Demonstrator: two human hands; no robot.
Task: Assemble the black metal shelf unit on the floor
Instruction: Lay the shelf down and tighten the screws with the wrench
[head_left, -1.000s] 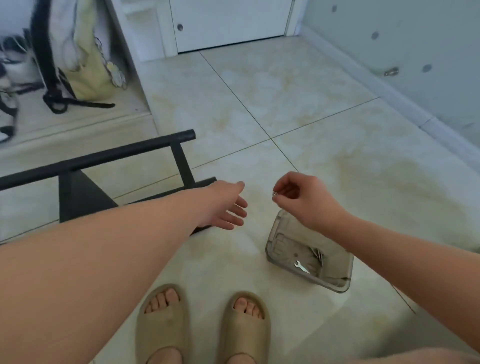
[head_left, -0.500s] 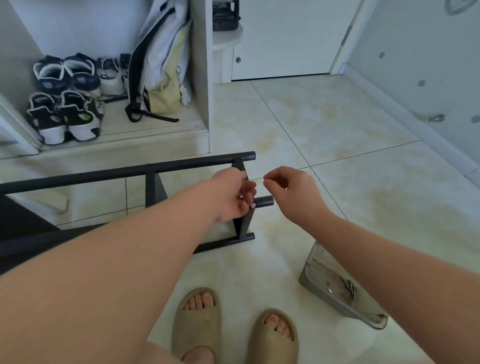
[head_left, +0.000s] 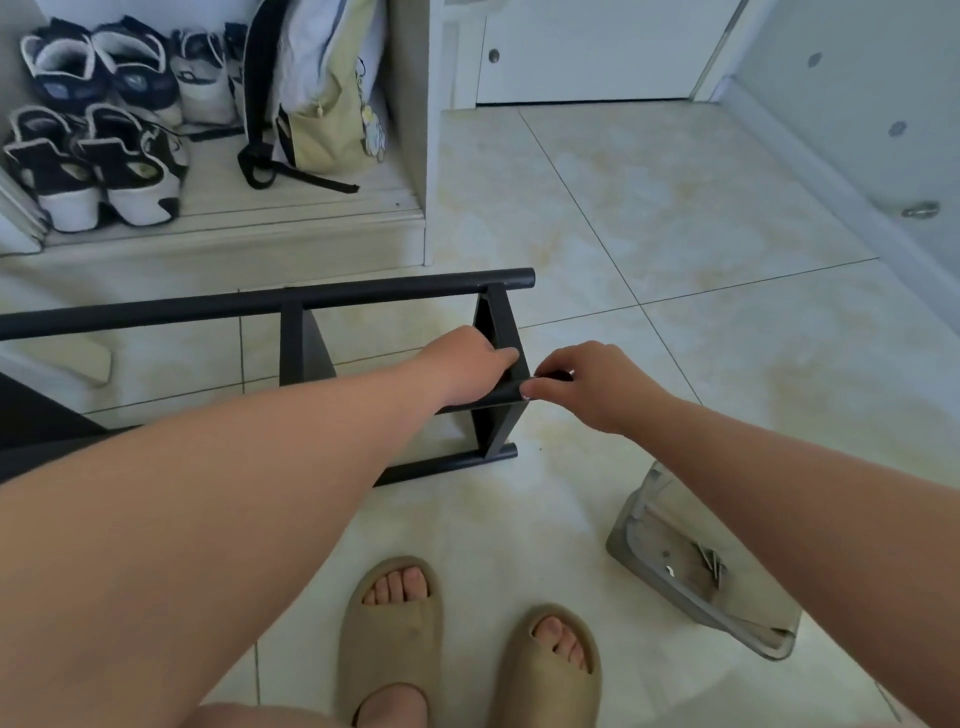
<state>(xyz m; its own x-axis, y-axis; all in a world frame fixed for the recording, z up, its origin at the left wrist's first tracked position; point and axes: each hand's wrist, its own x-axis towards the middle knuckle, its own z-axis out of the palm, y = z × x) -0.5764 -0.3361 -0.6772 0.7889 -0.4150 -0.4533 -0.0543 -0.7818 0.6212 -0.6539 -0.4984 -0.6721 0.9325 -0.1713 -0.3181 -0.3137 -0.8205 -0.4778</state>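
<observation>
Black frame (head_left: 260, 306) is laid on its side on the tiled floor (head_left: 675, 260), just ahead of the feet, w/ its long top bar run out past the left edge of view. At its right end an upright (head_left: 501, 322) is seen, crossed by a mid rail (head_left: 493, 397) and, lower down, a 2nd bar that rests on the floor.

Mid rail is gripped by the left hand (head_left: 467, 371) right beside the upright, fingers curled round it. The rail's short stub, on the far side of the upright, is pinched by the right hand (head_left: 597, 384) btw. thumb and fingertips (whether a small part is also held there can't be told; too small). The two hands are almost touching, w/ only the upright btw. them.

A clear bin (head_left: 691, 608) is set on the floor to the right, partly hidden under the right forearm; small metal bits (head_left: 711, 564) are seen inside. Tan slippers (head_left: 389, 623) are worn, near the bottom edge. Further back, left, shoes (head_left: 93, 156) and a bag (head_left: 327, 104) are kept in a low open cubby.
</observation>
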